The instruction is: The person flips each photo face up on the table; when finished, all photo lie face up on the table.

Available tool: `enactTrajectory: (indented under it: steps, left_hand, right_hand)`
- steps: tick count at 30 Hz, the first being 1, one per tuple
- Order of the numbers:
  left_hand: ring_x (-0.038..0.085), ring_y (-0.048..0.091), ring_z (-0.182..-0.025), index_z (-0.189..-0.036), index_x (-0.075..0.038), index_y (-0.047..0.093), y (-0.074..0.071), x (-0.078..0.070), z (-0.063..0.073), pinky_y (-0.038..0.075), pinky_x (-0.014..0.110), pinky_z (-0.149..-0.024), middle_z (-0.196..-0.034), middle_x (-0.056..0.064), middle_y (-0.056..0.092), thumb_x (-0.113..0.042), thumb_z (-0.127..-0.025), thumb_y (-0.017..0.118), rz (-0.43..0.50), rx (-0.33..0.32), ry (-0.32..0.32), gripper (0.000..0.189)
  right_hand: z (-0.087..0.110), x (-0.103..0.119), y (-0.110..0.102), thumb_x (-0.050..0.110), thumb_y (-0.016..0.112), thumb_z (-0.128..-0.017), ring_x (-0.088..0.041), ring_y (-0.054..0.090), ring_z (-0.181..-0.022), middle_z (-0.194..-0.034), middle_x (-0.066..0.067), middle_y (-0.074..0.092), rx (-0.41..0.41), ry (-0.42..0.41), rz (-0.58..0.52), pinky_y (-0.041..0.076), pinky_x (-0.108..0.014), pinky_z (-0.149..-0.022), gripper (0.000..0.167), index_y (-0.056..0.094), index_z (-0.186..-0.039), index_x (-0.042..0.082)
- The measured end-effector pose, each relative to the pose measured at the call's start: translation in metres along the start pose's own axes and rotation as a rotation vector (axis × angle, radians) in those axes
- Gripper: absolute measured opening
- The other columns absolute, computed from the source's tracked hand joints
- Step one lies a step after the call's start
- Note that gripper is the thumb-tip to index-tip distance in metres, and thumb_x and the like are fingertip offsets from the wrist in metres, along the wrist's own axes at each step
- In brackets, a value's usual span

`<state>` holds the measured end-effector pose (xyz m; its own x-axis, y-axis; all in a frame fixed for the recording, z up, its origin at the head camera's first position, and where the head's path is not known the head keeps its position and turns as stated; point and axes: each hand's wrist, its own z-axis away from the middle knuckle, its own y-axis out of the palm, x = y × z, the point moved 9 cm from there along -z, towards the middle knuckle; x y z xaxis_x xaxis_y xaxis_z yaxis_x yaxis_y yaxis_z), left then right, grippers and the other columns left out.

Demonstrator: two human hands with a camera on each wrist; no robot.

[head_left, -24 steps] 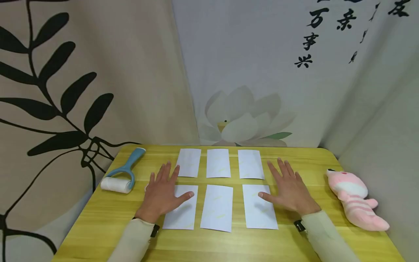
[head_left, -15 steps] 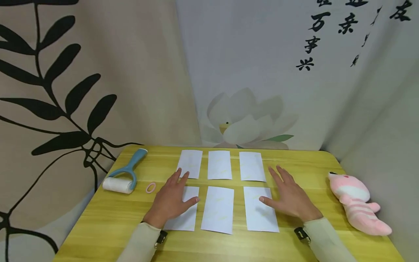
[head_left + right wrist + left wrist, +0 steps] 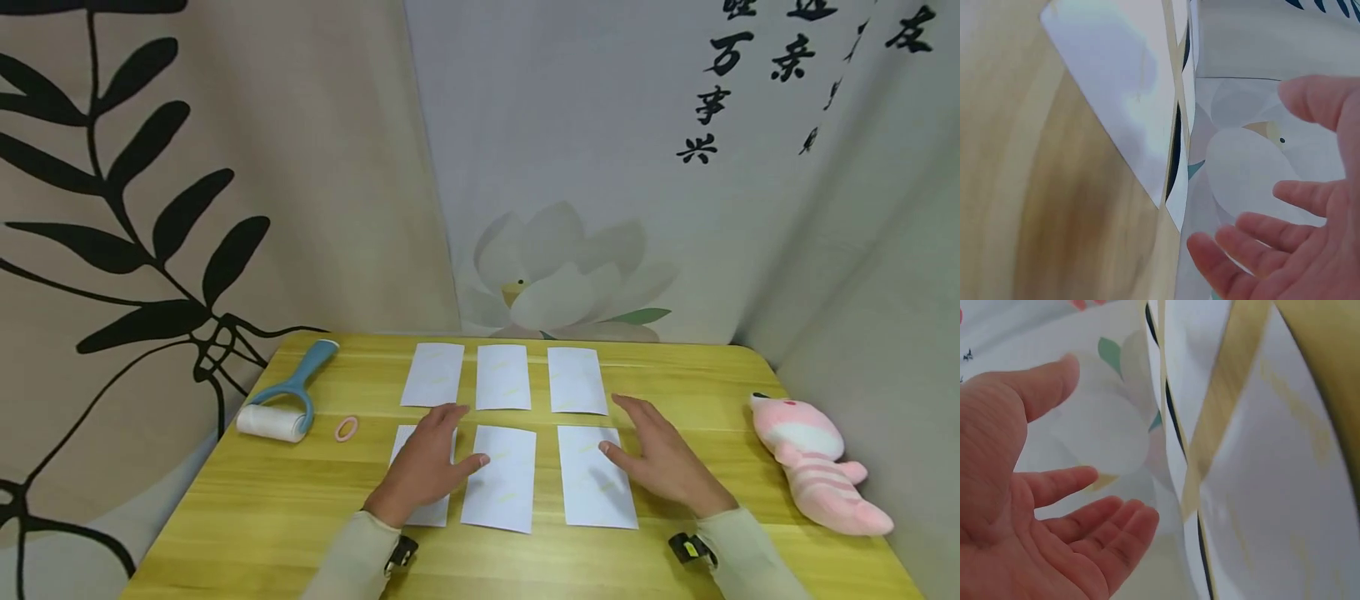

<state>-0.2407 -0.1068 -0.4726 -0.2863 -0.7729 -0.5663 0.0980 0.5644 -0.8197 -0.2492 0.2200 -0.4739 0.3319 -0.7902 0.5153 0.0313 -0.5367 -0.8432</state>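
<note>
White paper cards lie in two rows of three on the wooden table. My left hand [image 3: 427,462] hovers over the front left card [image 3: 433,512], hiding much of it, and its thumb overlaps the front middle card [image 3: 501,492]. Loosely bent, its fingers hold nothing in the left wrist view. My right hand [image 3: 667,461] is beside the front right card [image 3: 596,492], thumb over that card's edge, fingers relaxed and apart. Behind them are the back left card [image 3: 432,375], the back middle card [image 3: 503,377] and the back right card [image 3: 577,381]. Faint yellowish marks show on the cards.
On the left of the table [image 3: 247,533] lies a lint roller [image 3: 288,396] with a blue handle, and a small pink ring [image 3: 346,429] sits near it. A pink plush toy [image 3: 817,467] rests at the right edge. A printed curtain [image 3: 337,167] hangs behind the table.
My left hand has moved right, from the front left card's outer side toward the front middle card, uncovering the pink ring. Fingers of both hands are less spread. The cards lie as before.
</note>
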Motion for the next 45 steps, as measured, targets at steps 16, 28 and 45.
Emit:
enactTrajectory:
  steps: [16, 28, 45]
  left_hand:
    - [0.028, 0.07, -0.108, -0.144, -0.005, 0.059, 0.034, -0.032, -0.014, 0.061, 0.032, -0.085, -0.135, 0.017, 0.063, -0.026, -0.095, 0.081, 0.32, 0.032, 0.017, 0.058]
    - [0.026, 0.072, -0.114, -0.138, -0.005, 0.065, 0.08, -0.056, -0.02, 0.059, 0.035, -0.088, -0.134, 0.013, 0.069, -0.02, -0.091, 0.085, 0.518, 0.122, -0.089, 0.053]
    - [0.027, 0.072, -0.117, -0.146, -0.004, 0.057, 0.106, -0.075, -0.018, 0.06, 0.044, -0.099, -0.138, 0.017, 0.069, -0.019, -0.089, 0.086, 0.578, 0.197, -0.149, 0.066]
  right_hand:
    - [0.012, -0.013, 0.009, 0.035, 0.077, -0.099, -0.043, 0.06, -0.134, -0.155, -0.024, 0.053, 0.044, 0.126, -0.277, 0.063, -0.042, -0.093, 0.074, 0.044, -0.156, 0.001]
    - [0.023, -0.018, 0.017, 0.032, 0.08, -0.097, -0.04, 0.061, -0.13, -0.146, -0.023, 0.059, 0.097, 0.185, -0.338, 0.063, -0.038, -0.093, 0.07, 0.05, -0.152, 0.002]
    - [0.034, -0.019, 0.032, 0.029, 0.083, -0.094, -0.034, 0.061, -0.128, -0.147, -0.02, 0.059, 0.176, 0.241, -0.374, 0.061, -0.03, -0.09, 0.07, 0.052, -0.151, 0.003]
